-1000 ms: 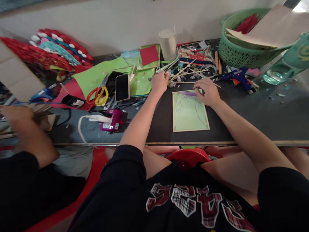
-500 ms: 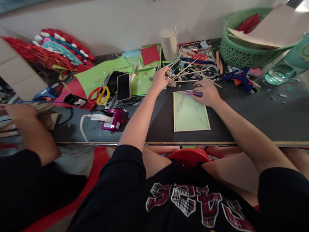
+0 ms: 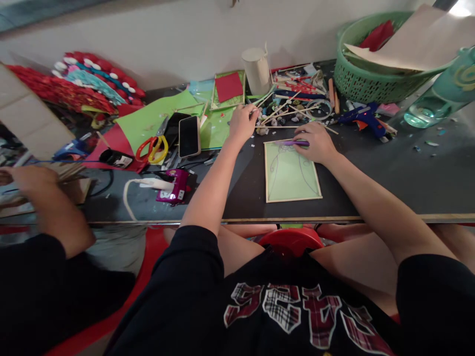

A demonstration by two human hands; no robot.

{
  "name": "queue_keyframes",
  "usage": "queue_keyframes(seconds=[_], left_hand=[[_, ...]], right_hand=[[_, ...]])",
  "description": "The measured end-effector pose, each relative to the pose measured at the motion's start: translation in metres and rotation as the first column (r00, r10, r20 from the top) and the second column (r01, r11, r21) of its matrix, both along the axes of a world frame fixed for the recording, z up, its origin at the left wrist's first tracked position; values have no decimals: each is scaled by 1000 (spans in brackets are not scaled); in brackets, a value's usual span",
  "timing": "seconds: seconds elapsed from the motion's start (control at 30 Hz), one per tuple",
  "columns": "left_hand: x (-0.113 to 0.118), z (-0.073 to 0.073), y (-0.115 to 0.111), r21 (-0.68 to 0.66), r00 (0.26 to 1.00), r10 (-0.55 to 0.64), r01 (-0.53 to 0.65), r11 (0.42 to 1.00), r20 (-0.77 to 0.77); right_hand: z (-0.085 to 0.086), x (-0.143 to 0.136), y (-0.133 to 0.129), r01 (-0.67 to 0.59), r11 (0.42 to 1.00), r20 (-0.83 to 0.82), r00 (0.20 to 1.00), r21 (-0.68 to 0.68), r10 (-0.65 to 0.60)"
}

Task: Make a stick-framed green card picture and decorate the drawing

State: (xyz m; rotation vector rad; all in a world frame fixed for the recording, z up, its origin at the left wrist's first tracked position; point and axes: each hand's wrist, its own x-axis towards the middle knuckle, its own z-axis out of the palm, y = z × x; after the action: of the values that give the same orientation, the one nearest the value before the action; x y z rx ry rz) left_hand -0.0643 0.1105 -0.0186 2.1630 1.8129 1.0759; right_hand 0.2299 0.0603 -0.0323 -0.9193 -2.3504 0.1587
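Observation:
My right hand is closed around a purple pen, which lies across the top of a light green sheet edged with thin sticks. Curved lines are drawn on the sheet. My left hand is at the left edge of a pile of small pebbles and thin wooden sticks, its fingers curled together. Whatever those fingertips hold, if anything, is too small to make out. One pale pebble lies just right of that hand.
Scissors, a phone and a purple plug adapter lie left. A blue glue gun, green basket and water bottle stand right. At far left is another person's arm.
My left hand has drawn back slightly left from the pebbles, and small white bits now show on the table near it. My right hand with the pen stays nearly still over the sheet.

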Motion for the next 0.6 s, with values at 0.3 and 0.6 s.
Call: queue_keyframes(seconds=[0.3,0.6], left_hand=[[2,0,-8,-166,990,131,-138,977,-48],[10,3,-23,-3,999,-24,24,1000,31]], right_hand=[[2,-3,-3,-74,997,27,997,-34,75],[1,-3,-3,-24,999,56,998,-49,27]])
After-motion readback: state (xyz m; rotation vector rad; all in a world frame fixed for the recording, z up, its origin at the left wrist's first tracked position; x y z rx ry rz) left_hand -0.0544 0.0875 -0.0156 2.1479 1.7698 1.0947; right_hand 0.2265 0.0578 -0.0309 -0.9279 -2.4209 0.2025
